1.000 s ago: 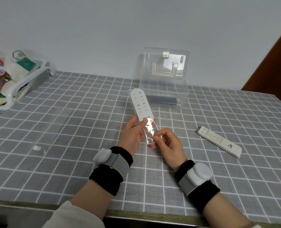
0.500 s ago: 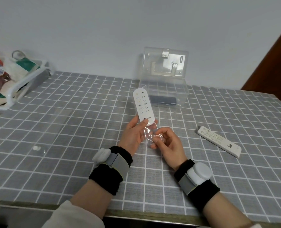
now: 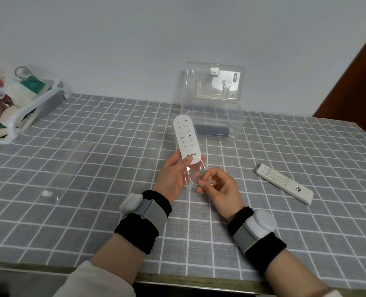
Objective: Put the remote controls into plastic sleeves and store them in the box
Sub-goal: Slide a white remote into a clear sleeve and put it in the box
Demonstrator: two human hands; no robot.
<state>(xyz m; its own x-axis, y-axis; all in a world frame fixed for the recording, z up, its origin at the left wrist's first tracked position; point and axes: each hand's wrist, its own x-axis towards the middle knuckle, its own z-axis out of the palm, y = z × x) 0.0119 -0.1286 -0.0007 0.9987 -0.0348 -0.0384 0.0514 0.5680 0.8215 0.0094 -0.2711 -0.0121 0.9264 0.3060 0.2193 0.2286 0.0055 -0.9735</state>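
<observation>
My left hand (image 3: 173, 177) grips the near end of a white oval remote (image 3: 186, 139), thumb on its face, inside a clear plastic sleeve (image 3: 193, 174). My right hand (image 3: 217, 186) pinches the sleeve's near open end. A second white remote (image 3: 284, 183) lies flat on the table to the right. The clear plastic box (image 3: 213, 125) stands open at the back, lid up against the wall, with a dark remote (image 3: 212, 130) inside.
Another clear sleeve (image 3: 66, 166) with a white round sticker lies flat on the grey checked tablecloth at left. A white basket (image 3: 27, 110) with bags sits at the far left edge. A brown door is at the right.
The remote has slid further into the sleeve, away from me, and tilted more upright. My right hand has pulled the sleeve's open end slightly towards me.
</observation>
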